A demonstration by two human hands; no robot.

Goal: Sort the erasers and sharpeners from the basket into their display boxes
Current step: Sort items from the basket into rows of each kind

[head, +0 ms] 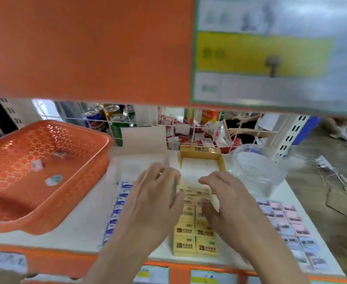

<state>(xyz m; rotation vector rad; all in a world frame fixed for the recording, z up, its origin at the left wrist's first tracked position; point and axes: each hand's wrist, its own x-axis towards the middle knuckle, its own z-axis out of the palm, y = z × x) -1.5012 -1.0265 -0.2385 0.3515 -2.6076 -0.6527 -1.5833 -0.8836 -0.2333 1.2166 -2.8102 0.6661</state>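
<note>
Hovering over the yellow display box (pixel 201 154) on the white shelf (pixel 82 222), both hands meet at the yellow erasers (pixel 186 240) packed inside; the left hand (pixel 154 199) bends its fingers over the rows' left edge, thumb touching them, though I cannot tell whether it grips; the right hand (pixel 228 199) pinches one eraser between thumb and curled fingers; three clear sharpeners (pixel 37 165) lie in the orange basket (pixel 98 160), further left.

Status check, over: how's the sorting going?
Left hand and right hand curled on erasers in box. Three small clear items left in basket. Nothing blocking.
</note>
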